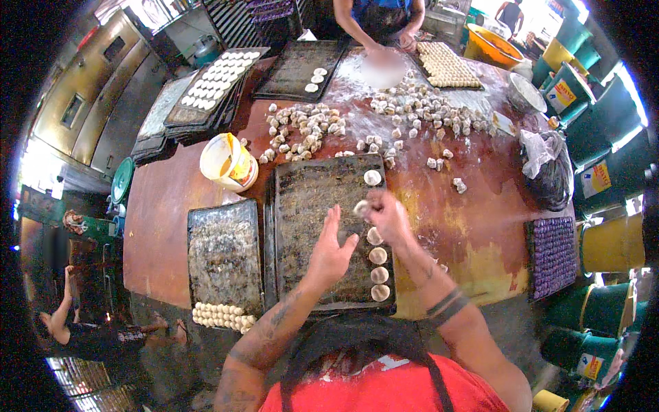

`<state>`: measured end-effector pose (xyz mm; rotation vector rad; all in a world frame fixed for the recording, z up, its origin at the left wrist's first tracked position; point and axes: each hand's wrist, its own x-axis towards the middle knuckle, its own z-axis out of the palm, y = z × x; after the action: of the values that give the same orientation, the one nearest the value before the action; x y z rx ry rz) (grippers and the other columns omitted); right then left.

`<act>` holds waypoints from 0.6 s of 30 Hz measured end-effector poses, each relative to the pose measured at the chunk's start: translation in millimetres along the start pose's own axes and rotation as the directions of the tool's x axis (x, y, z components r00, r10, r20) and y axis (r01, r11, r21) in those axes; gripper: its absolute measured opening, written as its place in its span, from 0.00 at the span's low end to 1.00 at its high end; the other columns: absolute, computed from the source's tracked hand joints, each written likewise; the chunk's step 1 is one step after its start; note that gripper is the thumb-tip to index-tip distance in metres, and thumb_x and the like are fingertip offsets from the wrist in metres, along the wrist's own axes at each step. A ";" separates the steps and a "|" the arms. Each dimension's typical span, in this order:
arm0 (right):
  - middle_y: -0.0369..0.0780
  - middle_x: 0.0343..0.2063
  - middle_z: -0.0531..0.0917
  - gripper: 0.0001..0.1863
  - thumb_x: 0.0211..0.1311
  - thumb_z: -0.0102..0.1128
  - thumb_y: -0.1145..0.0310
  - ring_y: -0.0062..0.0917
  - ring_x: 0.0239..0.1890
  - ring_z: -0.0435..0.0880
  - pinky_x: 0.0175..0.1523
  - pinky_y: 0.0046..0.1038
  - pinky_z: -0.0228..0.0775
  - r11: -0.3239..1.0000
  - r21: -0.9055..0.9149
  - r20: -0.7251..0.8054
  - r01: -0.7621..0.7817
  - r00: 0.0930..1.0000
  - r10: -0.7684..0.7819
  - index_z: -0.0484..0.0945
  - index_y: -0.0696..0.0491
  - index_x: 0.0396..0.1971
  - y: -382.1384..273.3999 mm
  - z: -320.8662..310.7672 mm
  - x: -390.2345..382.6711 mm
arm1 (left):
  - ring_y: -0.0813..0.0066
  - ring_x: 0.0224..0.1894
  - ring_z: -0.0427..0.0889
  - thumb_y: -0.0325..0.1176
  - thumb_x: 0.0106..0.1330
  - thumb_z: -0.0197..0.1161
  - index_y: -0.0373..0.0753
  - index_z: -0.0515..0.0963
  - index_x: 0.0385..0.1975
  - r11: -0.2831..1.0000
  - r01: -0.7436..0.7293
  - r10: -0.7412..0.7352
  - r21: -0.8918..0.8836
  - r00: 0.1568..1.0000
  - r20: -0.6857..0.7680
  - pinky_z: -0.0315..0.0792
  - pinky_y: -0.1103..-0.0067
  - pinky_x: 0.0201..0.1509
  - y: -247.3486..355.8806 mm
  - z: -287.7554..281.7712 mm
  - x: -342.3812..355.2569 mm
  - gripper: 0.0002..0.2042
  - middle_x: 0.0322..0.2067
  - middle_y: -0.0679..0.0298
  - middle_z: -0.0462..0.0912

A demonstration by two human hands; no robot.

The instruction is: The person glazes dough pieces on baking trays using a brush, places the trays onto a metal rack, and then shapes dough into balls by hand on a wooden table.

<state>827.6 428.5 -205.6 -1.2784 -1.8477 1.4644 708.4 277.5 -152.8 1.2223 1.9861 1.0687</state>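
A dark, worn baking tray (302,206) lies in front of me on the table. Along its right edge runs a column of flat, pale dough rounds (378,256), with a single dough round (372,178) near the far corner. My right hand (388,218) is closed over that column, pinching a pale piece of dough (361,208) above the tray; it is slightly blurred. Over the tray's middle, my left hand (332,248) is open and holds nothing, its fingers stretched and thumb apart.
Floured dough lumps (302,130) are scattered beyond the tray. A white bucket (230,163) stands left, near stacked trays (213,89). Across the table a co-worker's hands (384,62) work at the surface. To the right are a plastic bag (547,168) and a purple tray (552,257).
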 end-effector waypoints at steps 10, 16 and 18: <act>0.49 0.68 0.68 0.25 0.66 0.61 0.58 0.52 0.71 0.63 0.73 0.50 0.58 0.680 -0.647 0.092 0.344 0.921 -0.378 0.75 0.53 0.60 28.0 0.2 8.9 | 0.70 0.63 0.73 0.26 0.67 0.66 0.38 0.76 0.56 0.904 0.242 -0.328 -0.352 0.921 -0.209 0.65 0.70 0.69 -58.5 -85.4 -68.5 0.18 0.57 0.63 0.77; 0.50 0.59 0.80 0.29 0.65 0.63 0.54 0.42 0.65 0.75 0.70 0.38 0.67 0.925 -0.262 0.145 0.275 0.959 -0.244 0.77 0.55 0.61 9.1 -45.3 30.8 | 0.76 0.50 0.81 0.24 0.71 0.64 0.34 0.77 0.53 0.873 0.299 -0.367 -0.385 0.923 -0.117 0.75 0.78 0.55 -106.0 -138.8 -88.7 0.13 0.47 0.63 0.84; 0.50 0.53 0.82 0.26 0.63 0.66 0.56 0.42 0.60 0.79 0.65 0.38 0.71 0.885 -0.388 -0.055 0.257 0.952 -0.301 0.79 0.55 0.57 -7.4 -84.5 6.5 | 0.77 0.47 0.81 0.26 0.71 0.65 0.34 0.77 0.52 0.894 0.323 -0.397 -0.312 0.893 -0.212 0.75 0.79 0.53 -141.9 -172.9 -123.9 0.12 0.44 0.64 0.84</act>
<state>889.3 476.6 -172.0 -1.1651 -2.1981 0.8935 560.5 70.3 -176.9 0.5515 2.0748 1.3067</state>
